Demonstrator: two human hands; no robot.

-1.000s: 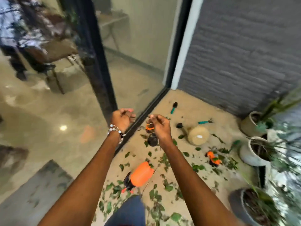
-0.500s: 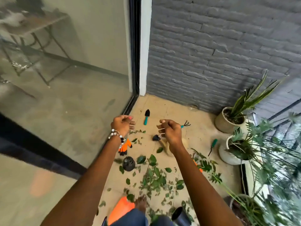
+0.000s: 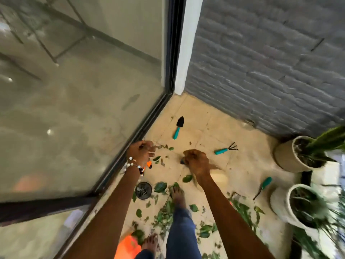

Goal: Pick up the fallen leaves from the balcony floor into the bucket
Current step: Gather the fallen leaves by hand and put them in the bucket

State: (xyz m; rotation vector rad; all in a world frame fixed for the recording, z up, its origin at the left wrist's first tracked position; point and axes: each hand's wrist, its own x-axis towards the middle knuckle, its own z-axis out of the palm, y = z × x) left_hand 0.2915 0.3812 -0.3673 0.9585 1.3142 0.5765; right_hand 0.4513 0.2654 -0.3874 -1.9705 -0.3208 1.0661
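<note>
holding both hands out in front: left hand (image 3: 139, 152) and right hand (image 3: 196, 161), fingers curled in loose fists, can't tell if they're pinching anything, too blurry. leaves (image 3: 164, 210) are lying scattered over the balcony floor (image 3: 201, 128) around my bare feet. bucket i can't make out. trowel (image 3: 178, 124) lying near the corner.

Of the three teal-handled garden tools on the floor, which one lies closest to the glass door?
The small trowel, with its black pointed blade, lies nearest the glass door. The hand rake and the third teal-handled tool lie further toward the pots.
</note>
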